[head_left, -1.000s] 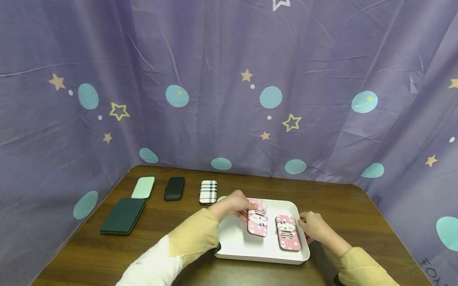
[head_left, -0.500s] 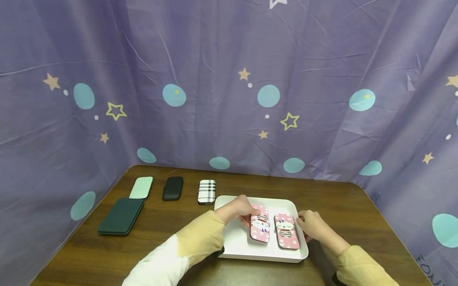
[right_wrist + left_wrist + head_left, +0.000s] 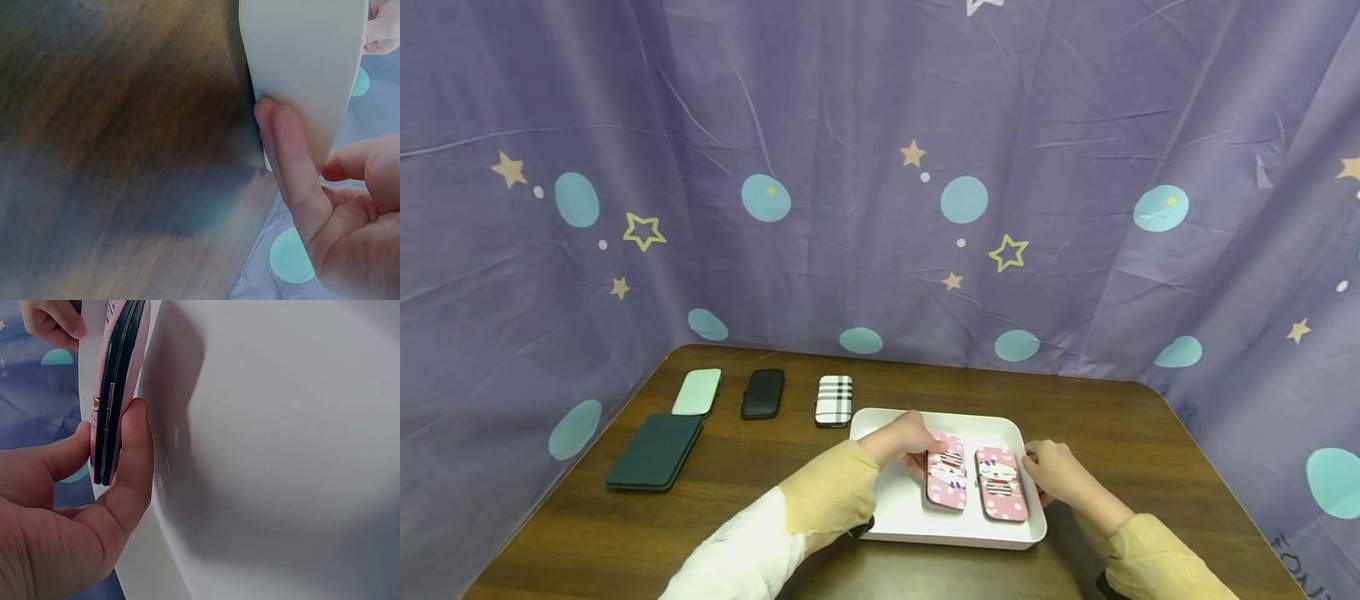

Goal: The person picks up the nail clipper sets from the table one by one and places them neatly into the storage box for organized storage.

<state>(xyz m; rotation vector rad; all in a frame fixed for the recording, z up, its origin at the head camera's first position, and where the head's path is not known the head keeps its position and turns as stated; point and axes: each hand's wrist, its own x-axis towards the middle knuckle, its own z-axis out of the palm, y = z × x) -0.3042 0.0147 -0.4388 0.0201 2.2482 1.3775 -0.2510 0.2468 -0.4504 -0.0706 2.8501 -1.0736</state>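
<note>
My left hand (image 3: 910, 442) pinches a pink hinged case (image 3: 947, 477) with a cartoon cat and white dots, held over the white tray (image 3: 902, 527). In the left wrist view, the case (image 3: 115, 394) stands on edge between thumb and fingers, its dark rim and metal hinge showing. Whether it touches the tray floor I cannot tell. A matching pink case (image 3: 1002, 485) lies in the tray's right part. My right hand (image 3: 1056, 471) holds the tray's right side; in the right wrist view the fingers lie along the outer wall (image 3: 306, 62) and the thumb is at the rim.
To the left on the wooden table (image 3: 760, 467) lie a mint case (image 3: 697, 392), a black case (image 3: 763, 393), a plaid case (image 3: 834, 401) and a larger dark green case (image 3: 655, 452). A purple curtain (image 3: 865, 275) hangs behind the table.
The left hand has moved slightly right and toward the near side with the pink case, bringing it lower beside the other one. My right hand stays at the tray's side.
</note>
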